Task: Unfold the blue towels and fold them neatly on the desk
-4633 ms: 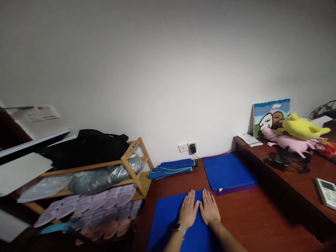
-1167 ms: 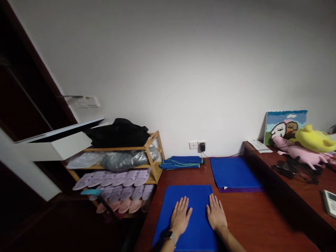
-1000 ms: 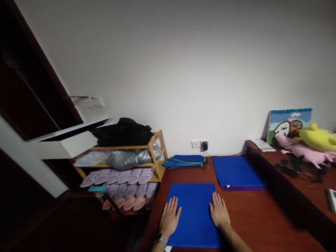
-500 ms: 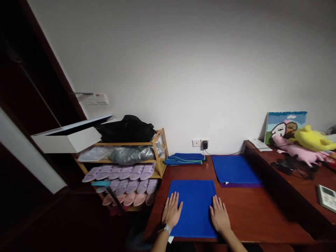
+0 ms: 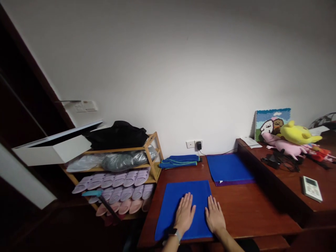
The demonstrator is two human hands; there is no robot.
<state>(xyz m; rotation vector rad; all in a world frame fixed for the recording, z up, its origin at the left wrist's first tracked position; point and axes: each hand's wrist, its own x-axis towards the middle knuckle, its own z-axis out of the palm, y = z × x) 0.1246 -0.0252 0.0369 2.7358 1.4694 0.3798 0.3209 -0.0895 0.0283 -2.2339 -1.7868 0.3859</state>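
Left hand (image 5: 184,215): flat, outstretched on front cloth (image 5: 170,203).
Right hand (image 5: 215,216): flat, outstretched across its right edge.
Front cloth: on table (image 5: 252,210); our hands hide part.
Forearms (image 5: 229,241): cut off below.

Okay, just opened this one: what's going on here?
A person is pressing both hands flat on a blue cloth spread on a reddish-brown table. The left hand rests on the cloth, and the right hand lies across its right edge. Farther back, toward the wall, lie another blue cloth over a purple cloth and a folded, green-edged blue cloth.
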